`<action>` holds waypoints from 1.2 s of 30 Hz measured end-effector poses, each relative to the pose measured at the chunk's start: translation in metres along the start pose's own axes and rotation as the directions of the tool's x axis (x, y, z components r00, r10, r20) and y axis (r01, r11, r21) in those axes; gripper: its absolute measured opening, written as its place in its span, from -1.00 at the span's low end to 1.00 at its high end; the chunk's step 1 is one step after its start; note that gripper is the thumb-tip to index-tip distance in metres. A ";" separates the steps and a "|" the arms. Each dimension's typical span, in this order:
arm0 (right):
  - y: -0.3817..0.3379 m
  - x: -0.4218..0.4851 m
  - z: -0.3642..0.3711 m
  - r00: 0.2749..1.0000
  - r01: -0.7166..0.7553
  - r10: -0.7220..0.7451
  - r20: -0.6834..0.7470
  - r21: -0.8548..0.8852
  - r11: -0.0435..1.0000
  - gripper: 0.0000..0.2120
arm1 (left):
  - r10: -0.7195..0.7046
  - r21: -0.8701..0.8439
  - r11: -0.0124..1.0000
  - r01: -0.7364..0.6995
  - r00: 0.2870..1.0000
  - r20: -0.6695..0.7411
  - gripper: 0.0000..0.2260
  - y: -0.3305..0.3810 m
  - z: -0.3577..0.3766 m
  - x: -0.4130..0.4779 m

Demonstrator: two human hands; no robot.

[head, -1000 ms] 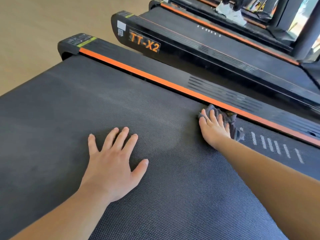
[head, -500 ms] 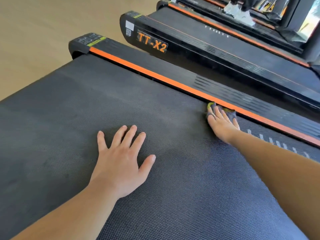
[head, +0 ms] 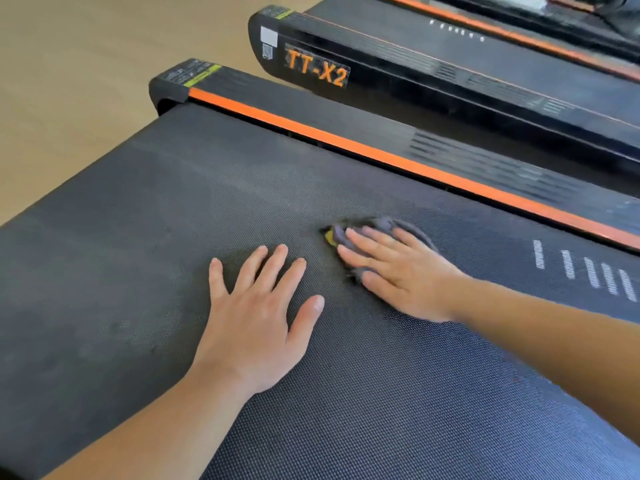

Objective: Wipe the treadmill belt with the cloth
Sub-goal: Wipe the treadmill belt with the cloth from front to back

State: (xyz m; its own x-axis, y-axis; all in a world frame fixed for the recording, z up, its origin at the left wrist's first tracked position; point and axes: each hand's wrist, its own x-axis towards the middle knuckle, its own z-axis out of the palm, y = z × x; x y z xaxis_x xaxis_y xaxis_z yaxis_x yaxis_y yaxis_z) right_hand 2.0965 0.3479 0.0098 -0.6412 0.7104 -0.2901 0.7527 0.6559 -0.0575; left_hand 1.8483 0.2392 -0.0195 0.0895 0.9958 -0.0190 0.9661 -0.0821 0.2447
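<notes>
The dark textured treadmill belt (head: 173, 237) fills most of the view. My left hand (head: 256, 317) lies flat on it with fingers spread, holding nothing. Just to its right, my right hand (head: 398, 271) presses a crumpled grey cloth (head: 384, 225) with a yellow patch onto the belt, fingers straight and pointing left. The cloth shows only around my fingertips and beyond the hand; most of it is hidden under my palm.
An orange stripe and black side rail (head: 381, 157) run along the belt's far edge. A second treadmill marked TT-X2 (head: 317, 72) stands beyond it. White dashes (head: 585, 271) mark the belt at right. Wooden floor (head: 69, 81) lies to the left.
My right hand has slid the cloth from beside the orange rail toward the belt's middle, ending close to my left hand. The left hand has stayed planted.
</notes>
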 end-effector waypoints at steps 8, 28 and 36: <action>-0.021 0.042 0.003 0.847 -0.494 0.528 -0.058 0.280 0.823 -0.45 | 0.010 -0.024 1.000 -0.009 0.999 0.048 -0.33 0.000 -0.004 0.002; -0.265 -0.029 0.011 0.941 -0.335 0.332 0.069 0.344 0.877 -0.25 | 0.179 0.008 0.984 -0.180 0.982 0.052 -0.41 -0.132 -0.047 -0.053; -0.177 -0.054 0.006 0.809 -0.586 0.556 0.191 0.199 0.785 -0.42 | 0.099 0.120 0.987 -0.108 0.992 0.075 -0.34 -0.152 -0.036 -0.078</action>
State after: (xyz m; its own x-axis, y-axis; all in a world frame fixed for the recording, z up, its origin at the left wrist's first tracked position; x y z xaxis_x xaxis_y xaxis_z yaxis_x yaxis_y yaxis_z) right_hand 1.9986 0.1920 0.0300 -0.0722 0.8904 -0.4494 0.9967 0.0477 -0.0657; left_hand 1.6857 0.1757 -0.0203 0.2028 0.9769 -0.0674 0.9728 -0.1932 0.1276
